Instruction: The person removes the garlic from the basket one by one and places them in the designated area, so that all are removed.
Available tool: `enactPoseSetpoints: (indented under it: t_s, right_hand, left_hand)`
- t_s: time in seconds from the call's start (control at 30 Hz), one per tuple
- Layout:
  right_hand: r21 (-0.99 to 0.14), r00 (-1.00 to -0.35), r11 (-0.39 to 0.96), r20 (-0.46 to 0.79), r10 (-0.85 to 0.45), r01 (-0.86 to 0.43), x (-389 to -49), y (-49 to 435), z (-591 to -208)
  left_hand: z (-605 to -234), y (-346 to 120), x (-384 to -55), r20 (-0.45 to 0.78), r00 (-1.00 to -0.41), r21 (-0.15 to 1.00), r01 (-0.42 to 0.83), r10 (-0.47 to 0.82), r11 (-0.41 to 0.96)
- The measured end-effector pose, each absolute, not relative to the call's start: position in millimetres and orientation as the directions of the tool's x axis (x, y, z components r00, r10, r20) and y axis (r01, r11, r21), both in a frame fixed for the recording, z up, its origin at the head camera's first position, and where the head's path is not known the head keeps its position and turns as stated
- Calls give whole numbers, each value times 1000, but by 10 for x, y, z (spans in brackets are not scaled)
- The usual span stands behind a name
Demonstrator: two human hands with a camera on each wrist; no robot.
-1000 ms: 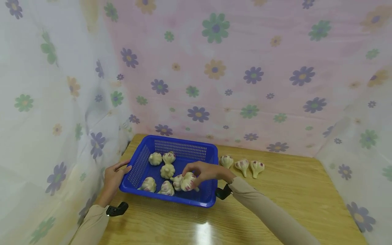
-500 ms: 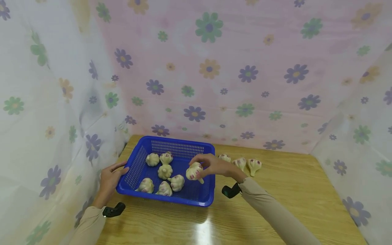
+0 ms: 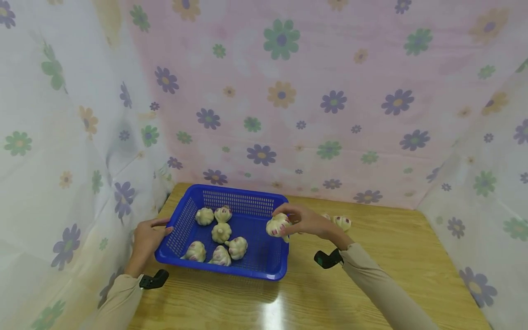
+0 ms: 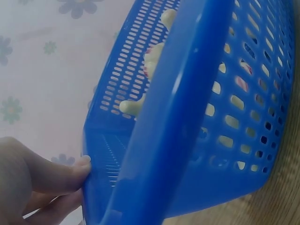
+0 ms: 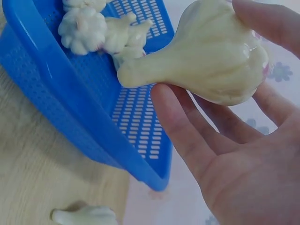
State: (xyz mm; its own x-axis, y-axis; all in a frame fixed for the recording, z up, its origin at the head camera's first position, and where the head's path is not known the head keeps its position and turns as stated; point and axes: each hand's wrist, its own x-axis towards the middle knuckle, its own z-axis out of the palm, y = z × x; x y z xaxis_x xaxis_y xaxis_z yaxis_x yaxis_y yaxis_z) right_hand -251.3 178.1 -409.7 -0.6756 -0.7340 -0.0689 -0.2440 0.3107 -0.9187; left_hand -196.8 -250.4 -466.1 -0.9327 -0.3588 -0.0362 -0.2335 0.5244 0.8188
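Note:
My left hand [image 3: 146,240] pinches the left rim of a blue plastic basket [image 3: 257,251], its thumb on the rim in the left wrist view. Several white garlic bulbs [image 3: 221,233] with purple marks lie inside, towards the left and front. Held between the thumb and fingers of my right hand [image 3: 311,222], one garlic bulb [image 3: 277,225] is above the basket's right rim. In the right wrist view that bulb's stem [image 5: 143,72] points towards the basket. Right of the basket, a garlic bulb [image 3: 342,222] lies on the table; others there are mostly hidden by my right hand.
The basket stands on a wooden table [image 3: 392,261], near its left and back edges. Flower-printed cloth [image 3: 305,68] hangs behind and at both sides. Close by the left hand is the left cloth [image 3: 123,197].
My right hand has lifted the garlic bulb from among those in the basket and carried it right, to the right rim. My left hand keeps its grip on the basket.

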Motion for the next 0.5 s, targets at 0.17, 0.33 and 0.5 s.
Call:
enactPoseSetpoints:
  t_s: [0.17, 0.33, 0.5]
  right_hand:
    - [-916, -722, 348, -103, -684, -200, -2487, 1924, -4062]
    - [-911, -749, 366, -105, -654, -192, -2468, 2040, -4021]
    - [-911, -771, 360, -79, -632, -202, -2447, 2130, -4001]
  left_hand:
    - [-4663, -2509, -1974, -30, -936, 806, -230, -351, 545]
    - [-4669, -2513, -1972, -45, -933, 822, -237, -357, 517]
    - [-4674, -2509, -1971, -50, -929, 826, -245, -368, 507]
